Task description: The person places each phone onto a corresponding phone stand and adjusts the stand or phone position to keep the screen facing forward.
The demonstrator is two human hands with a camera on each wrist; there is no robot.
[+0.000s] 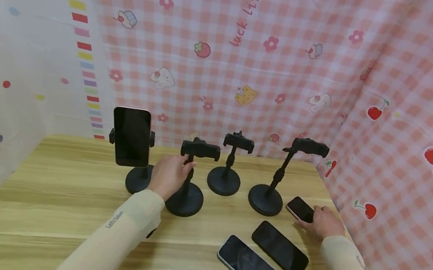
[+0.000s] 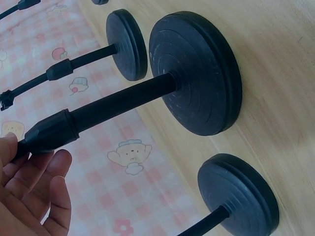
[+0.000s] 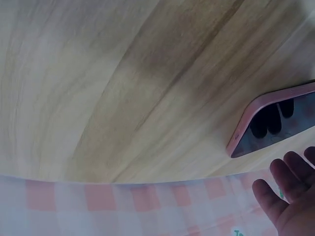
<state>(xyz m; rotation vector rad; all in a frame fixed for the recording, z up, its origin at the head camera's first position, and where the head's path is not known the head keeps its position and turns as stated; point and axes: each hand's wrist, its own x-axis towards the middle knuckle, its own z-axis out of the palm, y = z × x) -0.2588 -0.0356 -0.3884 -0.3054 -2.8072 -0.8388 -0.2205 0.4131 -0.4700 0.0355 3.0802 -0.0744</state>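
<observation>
My left hand (image 1: 170,175) pinches the upper pole of a black phone stand (image 1: 185,201), just under its empty clamp. In the left wrist view, thumb and fingers close on the pole above its collar, and the round base (image 2: 197,73) rests on the table. My right hand (image 1: 326,222) is at the near right end of a small phone with a pink edge (image 1: 300,209), lying screen up. Its fingers look extended beside that phone in the right wrist view; the thumb is hidden there. Left of the held stand, another stand (image 1: 136,181) carries an upright phone (image 1: 130,136).
Two more black stands with empty clamps, a short one (image 1: 223,181) and a taller one (image 1: 266,199), stand toward the back. A black phone (image 1: 280,250) and a white-edged phone (image 1: 248,265) lie on the wooden table (image 1: 73,197). Checked cloth (image 1: 217,78) hangs behind and at right.
</observation>
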